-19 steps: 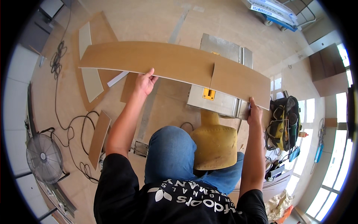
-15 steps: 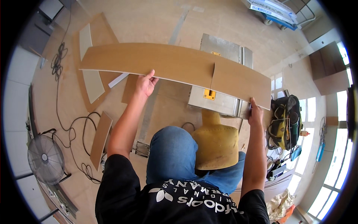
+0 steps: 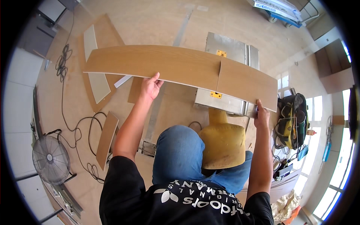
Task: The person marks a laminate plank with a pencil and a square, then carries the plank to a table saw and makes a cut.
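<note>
A long wood-look floor plank lies level over the table saw, its left part reaching well past the saw. My left hand grips its near edge around the middle, thumb on top. Close to the plank's right end, my right hand pinches the same near edge. A dark cut line crosses the plank above the saw's yellow insert plate. Whether the two parts are fully separate, I cannot tell. The plank hides the blade and the middle of the saw top.
A yellow seat stands between my legs. Tool bag sits right of the saw; floor fan, cables and board offcuts lie left. A blue trolley with boxes stands far right.
The view has shifted slightly. Both hands and the plank keep nearly the same place over the saw.
</note>
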`<state>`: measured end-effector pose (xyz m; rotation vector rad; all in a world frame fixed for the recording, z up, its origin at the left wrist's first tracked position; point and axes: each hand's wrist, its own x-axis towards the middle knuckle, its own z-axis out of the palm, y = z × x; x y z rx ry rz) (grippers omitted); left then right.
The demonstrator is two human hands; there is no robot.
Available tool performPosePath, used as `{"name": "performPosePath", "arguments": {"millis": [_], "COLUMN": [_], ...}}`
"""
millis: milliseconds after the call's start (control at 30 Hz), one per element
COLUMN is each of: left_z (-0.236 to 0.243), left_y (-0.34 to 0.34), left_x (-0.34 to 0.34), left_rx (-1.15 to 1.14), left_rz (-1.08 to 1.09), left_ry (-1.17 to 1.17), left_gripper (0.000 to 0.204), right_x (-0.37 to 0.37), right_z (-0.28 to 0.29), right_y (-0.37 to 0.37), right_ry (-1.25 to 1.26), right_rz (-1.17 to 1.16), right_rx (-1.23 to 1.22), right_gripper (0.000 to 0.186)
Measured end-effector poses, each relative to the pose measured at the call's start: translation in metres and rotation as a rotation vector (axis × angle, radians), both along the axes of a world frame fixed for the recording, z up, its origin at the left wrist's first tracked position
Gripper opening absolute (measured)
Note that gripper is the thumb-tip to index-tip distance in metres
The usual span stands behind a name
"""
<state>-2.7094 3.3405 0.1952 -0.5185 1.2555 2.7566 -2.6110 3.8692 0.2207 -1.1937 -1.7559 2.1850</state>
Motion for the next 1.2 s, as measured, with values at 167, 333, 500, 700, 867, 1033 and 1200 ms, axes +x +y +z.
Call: {"name": "performPosePath", "arguments": {"millis": [167, 333, 500, 700, 867, 1033, 1200], "left_z": [0.004, -0.002, 0.0, 0.002, -0.003, -0.001, 0.006], "left_y": [0.003, -0.004, -0.003, 0.0, -0.006, -0.011, -0.011], "left_x": [0.007, 0.011, 0.017, 0.022, 0.03, 0.038, 0.037], "left_rx": [-0.003, 0.004, 0.001, 0.027, -0.004, -0.022, -0.021], "left_rz": [0.013, 0.013, 0.012, 0.011, 0.009, 0.011, 0.012], "left_ry": [-0.007, 0.002, 0.003, 0.002, -0.012, 0.001, -0.009], "left_gripper": [0.031, 0.032, 0.033, 0.034, 0.034, 0.033, 0.033], "right_x": [0.008, 0.013, 0.017, 0.023, 0.029, 0.03, 0.031], "right_z": [0.001, 0.004, 0.011, 0.005, 0.007, 0.013, 0.012], "right_y": [-0.003, -0.009, -0.015, -0.008, -0.009, -0.016, -0.019], "right_ry": [0.015, 0.031, -0.014, -0.035, -0.041, -0.08, -0.098], "right_rz": [-0.008, -0.019, -0.013, 0.009, -0.004, -0.015, 0.006], "right_rx": [-0.007, -0.005, 0.017, 0.031, 0.028, 0.044, 0.056], "right_gripper": [0.036, 0.034, 0.024, 0.027, 0.027, 0.032, 0.029]}}
